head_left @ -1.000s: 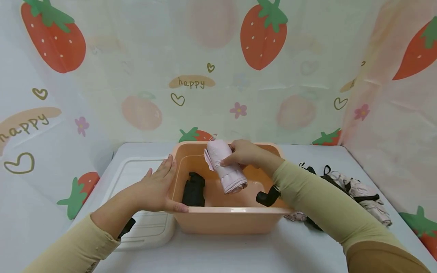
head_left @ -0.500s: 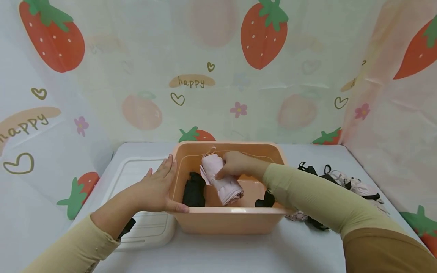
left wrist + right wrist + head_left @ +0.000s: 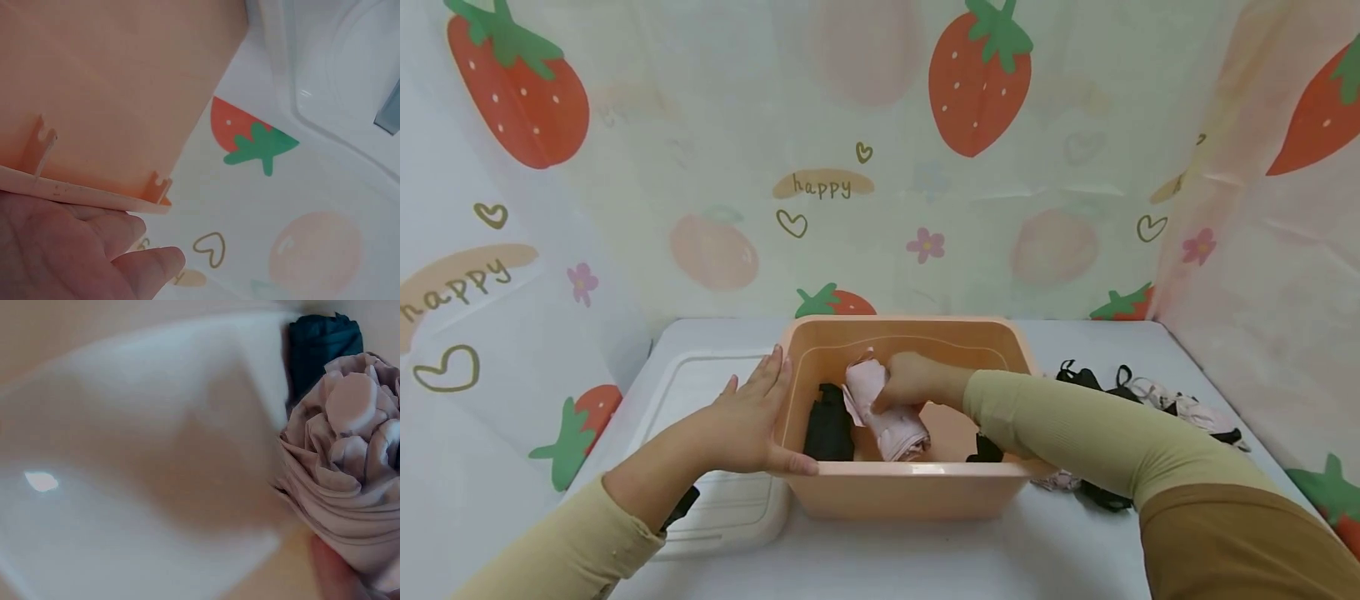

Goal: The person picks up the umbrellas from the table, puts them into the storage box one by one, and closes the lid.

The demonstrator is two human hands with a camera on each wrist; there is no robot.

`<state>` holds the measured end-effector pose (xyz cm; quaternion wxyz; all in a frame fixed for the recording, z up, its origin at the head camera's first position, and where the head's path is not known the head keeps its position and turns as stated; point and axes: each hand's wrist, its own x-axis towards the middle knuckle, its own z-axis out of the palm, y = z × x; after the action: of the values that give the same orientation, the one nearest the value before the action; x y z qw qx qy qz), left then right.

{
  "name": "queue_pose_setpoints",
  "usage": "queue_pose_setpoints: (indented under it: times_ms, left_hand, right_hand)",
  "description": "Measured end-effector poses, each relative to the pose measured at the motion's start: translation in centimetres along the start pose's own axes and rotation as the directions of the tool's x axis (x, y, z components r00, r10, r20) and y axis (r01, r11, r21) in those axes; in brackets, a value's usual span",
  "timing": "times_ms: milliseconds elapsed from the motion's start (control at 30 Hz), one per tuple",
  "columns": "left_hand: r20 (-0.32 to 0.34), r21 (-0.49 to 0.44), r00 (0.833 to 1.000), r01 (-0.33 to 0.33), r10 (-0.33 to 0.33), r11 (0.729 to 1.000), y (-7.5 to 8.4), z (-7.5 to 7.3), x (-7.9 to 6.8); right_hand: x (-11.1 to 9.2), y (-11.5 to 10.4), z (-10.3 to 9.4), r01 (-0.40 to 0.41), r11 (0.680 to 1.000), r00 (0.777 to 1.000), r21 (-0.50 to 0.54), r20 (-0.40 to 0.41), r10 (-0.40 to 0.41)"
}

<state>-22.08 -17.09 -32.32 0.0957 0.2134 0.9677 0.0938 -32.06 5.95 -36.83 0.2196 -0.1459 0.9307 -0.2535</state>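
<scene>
My right hand grips a folded pale pink umbrella and holds it low inside a peach plastic tub. Its gathered cloth and round end cap show in the right wrist view, where the pink umbrella covers much of the right side. A dark folded umbrella lies to its left, against the tub's left side. My left hand rests on the tub's left rim with straight fingers. In the left wrist view, the left hand touches the rim from outside. Whether the pink umbrella touches the tub floor cannot be told.
A white lid lies on the table to the left, partly under my left arm. Right of the tub is a pile of black and pale pink cloth items with loops, partly hidden by my right sleeve. A strawberry-patterned sheet stands behind.
My right hand has lowered the pink umbrella into the tub and shifted it slightly left. The left hand has stayed on the rim.
</scene>
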Motion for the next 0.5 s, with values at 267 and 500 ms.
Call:
queue_pose_setpoints:
  times_ms: [267,500]
  left_hand:
    - [0.012,0.007,1.0,0.004,-0.004,1.0,0.1,-0.12,0.07]
    - [0.02,0.007,1.0,0.0,0.0,1.0,0.11,-0.18,-0.02]
  right_hand:
    - [0.03,-0.2,1.02,-0.045,0.999,0.999,0.018,0.009,0.045]
    - [-0.54,-0.36,0.66,-0.044,0.996,0.992,0.082,0.12,0.034]
